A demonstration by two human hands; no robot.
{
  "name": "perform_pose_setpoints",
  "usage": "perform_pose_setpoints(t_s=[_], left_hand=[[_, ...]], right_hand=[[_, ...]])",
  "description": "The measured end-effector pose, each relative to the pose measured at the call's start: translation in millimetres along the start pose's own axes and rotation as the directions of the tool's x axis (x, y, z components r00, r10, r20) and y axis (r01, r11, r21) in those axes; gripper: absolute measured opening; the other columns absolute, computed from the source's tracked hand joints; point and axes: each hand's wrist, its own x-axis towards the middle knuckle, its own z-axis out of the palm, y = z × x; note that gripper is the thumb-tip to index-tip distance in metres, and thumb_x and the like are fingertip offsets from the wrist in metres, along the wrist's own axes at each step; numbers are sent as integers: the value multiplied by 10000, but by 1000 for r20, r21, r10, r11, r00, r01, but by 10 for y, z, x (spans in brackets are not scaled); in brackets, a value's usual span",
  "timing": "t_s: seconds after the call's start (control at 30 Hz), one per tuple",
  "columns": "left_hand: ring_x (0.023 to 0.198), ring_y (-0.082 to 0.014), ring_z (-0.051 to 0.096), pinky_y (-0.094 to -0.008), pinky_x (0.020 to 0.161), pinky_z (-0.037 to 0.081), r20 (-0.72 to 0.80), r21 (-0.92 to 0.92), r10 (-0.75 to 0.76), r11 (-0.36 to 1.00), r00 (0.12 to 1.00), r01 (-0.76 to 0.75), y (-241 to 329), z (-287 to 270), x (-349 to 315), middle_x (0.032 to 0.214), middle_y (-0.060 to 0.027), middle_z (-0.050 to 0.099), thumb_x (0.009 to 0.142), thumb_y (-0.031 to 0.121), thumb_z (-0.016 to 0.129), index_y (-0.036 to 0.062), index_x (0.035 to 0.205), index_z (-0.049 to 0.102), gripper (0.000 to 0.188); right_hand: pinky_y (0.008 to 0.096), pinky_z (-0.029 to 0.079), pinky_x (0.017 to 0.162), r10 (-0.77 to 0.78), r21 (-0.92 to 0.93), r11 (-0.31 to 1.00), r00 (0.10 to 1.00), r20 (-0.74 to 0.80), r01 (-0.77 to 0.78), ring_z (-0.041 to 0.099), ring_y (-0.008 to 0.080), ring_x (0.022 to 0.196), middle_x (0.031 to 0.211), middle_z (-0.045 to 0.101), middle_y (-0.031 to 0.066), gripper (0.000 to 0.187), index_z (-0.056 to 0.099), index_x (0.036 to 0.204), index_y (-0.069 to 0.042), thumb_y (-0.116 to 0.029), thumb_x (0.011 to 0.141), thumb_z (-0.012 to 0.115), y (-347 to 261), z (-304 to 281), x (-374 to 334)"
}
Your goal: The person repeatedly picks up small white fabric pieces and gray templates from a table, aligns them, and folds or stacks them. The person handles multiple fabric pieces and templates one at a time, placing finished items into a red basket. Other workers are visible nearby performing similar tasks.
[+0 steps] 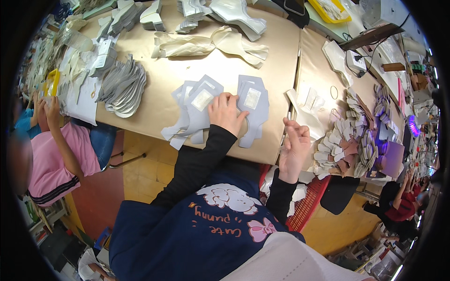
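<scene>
Two groups of flat grey cut pieces lie on the table in front of me, with pale rectangular patches on them. My left hand [227, 113] rests between the groups, fingers spread and palm down. Its fingertips and thumb touch the inner edge of the right-hand grey pieces [253, 112], and its back edge is beside the overlapping left-hand grey pieces [199, 119]. Off the table's front edge, my right hand [296, 146] is raised with its fingers curled and thumb and forefinger pinched. Anything between those fingertips is too small to make out.
Fanned grey pieces [123, 89] lie at the left, and a crumpled cream strip [211, 46] lies beyond my hands. Stacks of pale pieces [236, 18] line the far edge. Several piles [337, 145] cover the right table. A red basket [309, 201] stands below; a co-worker in pink [63, 159] sits left.
</scene>
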Motion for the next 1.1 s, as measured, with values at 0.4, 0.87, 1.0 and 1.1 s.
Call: perform_pose_setpoints(t_s=[0.4,0.87,1.0,1.1], left_hand=[[993,-272,537,-403,890,393,84,-106,59,993,995,-50,-28,-63,110,1058,-57,623,760,223,811,40,881,692,250],[776,-330,604,-412,673,489,50,-376,361,870,931,-317,113,-501,-124,776,-128,587,837,103,690,9,856,650,104],[776,-326,605,-416,682,496,103,-378,361,876,927,-299,91,-509,-126,792,-115,600,831,109,694,18,842,650,103],[779,-320,609,-417,683,497,174,-377,329,893,928,-246,56,-536,-110,798,-109,605,828,111,694,22,840,652,99]], right_hand=[[250,447,582,7,-601,773,944,331,205,581,111,673,873,657,73,137,665,1021,25,6,959,544,346,131,-69],[295,516,549,-417,-639,130,626,659,758,659,207,631,925,685,86,224,745,1020,-25,28,803,745,336,273,-37],[318,510,531,-448,-591,97,566,692,801,659,214,623,919,684,69,205,738,989,-40,-15,786,760,323,276,19],[317,517,537,-391,-584,87,567,725,807,668,225,635,896,688,77,184,733,956,-27,-3,776,769,273,266,14]])
